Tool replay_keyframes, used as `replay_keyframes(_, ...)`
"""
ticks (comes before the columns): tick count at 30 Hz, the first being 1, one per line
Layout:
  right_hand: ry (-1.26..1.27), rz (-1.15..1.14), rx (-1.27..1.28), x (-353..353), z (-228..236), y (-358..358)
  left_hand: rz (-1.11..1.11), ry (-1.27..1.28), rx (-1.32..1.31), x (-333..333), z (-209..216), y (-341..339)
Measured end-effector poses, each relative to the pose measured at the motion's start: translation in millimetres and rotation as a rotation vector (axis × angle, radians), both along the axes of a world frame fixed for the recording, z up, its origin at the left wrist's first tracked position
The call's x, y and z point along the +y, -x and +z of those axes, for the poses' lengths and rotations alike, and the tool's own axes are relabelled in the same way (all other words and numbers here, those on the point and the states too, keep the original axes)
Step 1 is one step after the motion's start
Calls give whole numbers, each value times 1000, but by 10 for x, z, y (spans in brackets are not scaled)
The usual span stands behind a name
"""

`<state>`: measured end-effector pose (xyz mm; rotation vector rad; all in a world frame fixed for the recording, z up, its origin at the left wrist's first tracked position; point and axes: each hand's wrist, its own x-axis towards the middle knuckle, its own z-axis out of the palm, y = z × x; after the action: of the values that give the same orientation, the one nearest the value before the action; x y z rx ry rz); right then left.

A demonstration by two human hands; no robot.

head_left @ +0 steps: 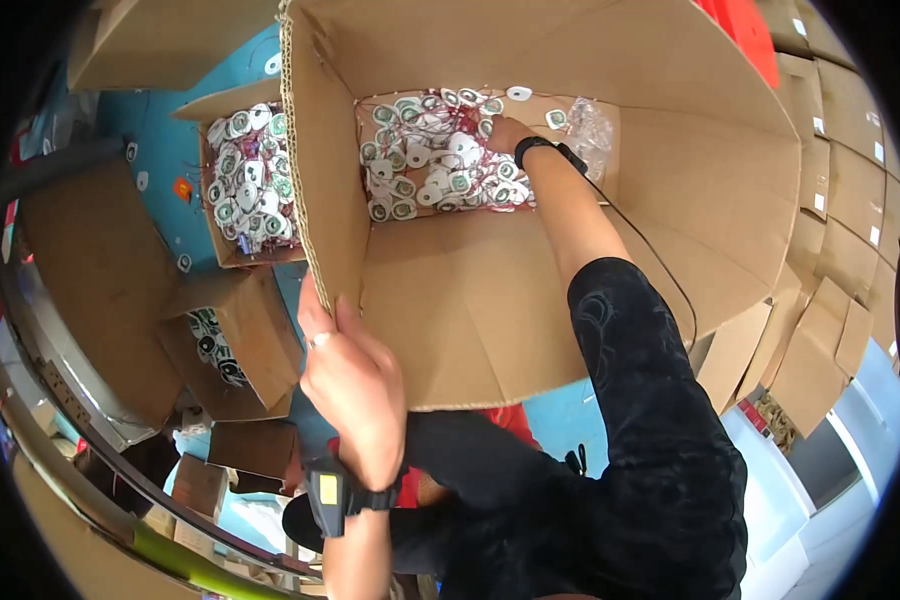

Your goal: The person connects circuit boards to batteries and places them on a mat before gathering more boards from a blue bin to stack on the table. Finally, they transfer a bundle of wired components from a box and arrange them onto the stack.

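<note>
A large open cardboard box [460, 300] stands in front of me. My left hand [350, 375] grips the box's left wall at its near edge, thumb on the inner side and fingers on the outer side. Deep inside, my right hand [510, 133] reaches in with curled fingers at the pile of small white round parts [435, 185] with green faces and thin dark red wires. Its fingertips are partly hidden, so what they hold cannot be made out. Right of that hand lies a crumpled clear plastic bag [590, 135]. One loose white disc [518, 93] rests by the box's far wall.
Left of the large box, a smaller carton [215, 235] holds more such white parts. Nearer me, another open carton [260, 345] contains black-and-white pieces. Stacked cardboard boxes [850, 150] line the right side. The blue floor [145, 125] carries a few scattered discs and an orange piece [182, 190].
</note>
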<state>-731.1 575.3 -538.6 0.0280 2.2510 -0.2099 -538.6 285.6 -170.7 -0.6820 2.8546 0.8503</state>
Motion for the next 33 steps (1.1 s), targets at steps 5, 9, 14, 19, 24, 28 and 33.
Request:
replay_keyframes(5, 68, -168, -12, -172, -588, 20, -83, 5, 59, -81, -10, 9)
replay_keyframes(9, 308, -172, 31, -21, -972, 96, -139, 8, 33, -96, -49, -23)
replay_keyframes(14, 189, -267, 115, -386, -1031, 66, -63, -52, -60, -107, 34, -65)
replay_keyframes(19, -15, -408, 224, -398, -1007, 121, -154, -5, -28, -105, 6, -74)
replay_keyframes(24, 158, -494, 23, -648, -908, 105, -185, 16, -1, -114, -15, -59)
replay_keyframes(28, 401, -584, -38, -597, -960, 3, -117, -76, -42, -86, 14, -53)
replay_keyframes(33, 410, -581, -117, -498, -992, -72, -177, -26, 13, -101, -20, -10)
